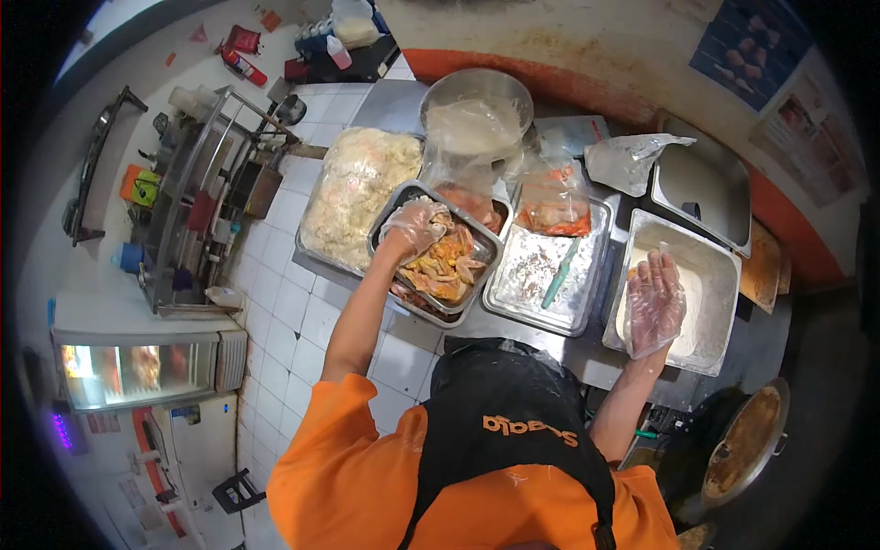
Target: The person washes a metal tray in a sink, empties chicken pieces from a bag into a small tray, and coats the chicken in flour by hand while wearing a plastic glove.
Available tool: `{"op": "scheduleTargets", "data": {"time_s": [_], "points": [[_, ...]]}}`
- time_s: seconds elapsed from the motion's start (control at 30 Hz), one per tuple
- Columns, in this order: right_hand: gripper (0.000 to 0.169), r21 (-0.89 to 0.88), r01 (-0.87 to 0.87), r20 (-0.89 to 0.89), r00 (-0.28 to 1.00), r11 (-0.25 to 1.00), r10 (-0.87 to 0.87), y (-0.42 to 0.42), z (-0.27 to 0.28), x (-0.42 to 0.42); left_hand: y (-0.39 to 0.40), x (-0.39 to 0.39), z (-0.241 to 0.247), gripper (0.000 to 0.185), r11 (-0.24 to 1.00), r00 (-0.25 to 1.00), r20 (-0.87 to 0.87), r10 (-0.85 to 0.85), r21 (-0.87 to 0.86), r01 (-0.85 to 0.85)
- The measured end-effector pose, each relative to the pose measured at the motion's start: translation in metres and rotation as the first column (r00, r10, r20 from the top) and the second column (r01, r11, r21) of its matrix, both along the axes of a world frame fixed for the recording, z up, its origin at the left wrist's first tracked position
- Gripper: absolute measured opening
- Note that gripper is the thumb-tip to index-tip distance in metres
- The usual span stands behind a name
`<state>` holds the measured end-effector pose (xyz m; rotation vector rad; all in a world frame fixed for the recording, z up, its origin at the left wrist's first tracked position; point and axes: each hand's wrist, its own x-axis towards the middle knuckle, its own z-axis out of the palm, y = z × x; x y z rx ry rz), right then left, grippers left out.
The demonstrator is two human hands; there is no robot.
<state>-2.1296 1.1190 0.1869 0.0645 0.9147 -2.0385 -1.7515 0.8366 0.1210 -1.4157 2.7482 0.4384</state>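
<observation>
My left hand [414, 225], in a clear plastic glove, reaches into a metal pan [496, 265] of raw, yellow-seasoned chicken pieces [443, 271]; its fingers are at a pale piece, and whether they grip it cannot be told. My right hand [653, 302], gloved too, hangs with fingers extended over a deep metal pan [725, 330] with white flour [698, 295] in it, and holds nothing. Between the hands lies a metal tray [529, 265] with a green-handled tool [560, 275] and a plastic bag of reddish raw meat [555, 206].
A plastic-wrapped tray of pale floured food [357, 192] stands at the left. Behind are a large round bowl [478, 117], a crumpled plastic bag [632, 158] and another deep pan [708, 185]. A wide wok-like pan [749, 440] is at the lower right.
</observation>
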Motion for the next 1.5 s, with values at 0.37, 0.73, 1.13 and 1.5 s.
{"op": "scheduleTargets", "data": {"time_s": [0.37, 0.73, 1.13, 1.5], "points": [[0.042, 0.009, 0.028, -0.014, 1.000, 1.000, -0.028, 0.000, 0.001, 0.003, -0.016, 0.043, 0.010, 0.031, 0.814, 0.581, -0.603, 0.547, 0.544, -0.203], [0.062, 0.277, -0.578, -0.235, 0.734, 0.768, 0.637, -0.073, 0.013, 0.104, 0.061, 0.017, 0.015, 0.043, 0.601, 0.174, -0.604, 0.778, 0.796, 0.073], [0.034, 0.348, -0.640, -0.226, 0.652, 0.685, 0.724, -0.089, -0.033, 0.136, 0.151, -0.074, 0.002, 0.046, 0.533, -0.069, -0.533, 0.843, 0.811, 0.241], [0.041, 0.175, -0.654, -0.139, 0.723, 0.735, 0.677, -0.083, -0.040, 0.128, 0.135, -0.070, 0.068, 0.067, 0.870, 0.835, -0.481, 0.268, 0.493, 0.005]]}}
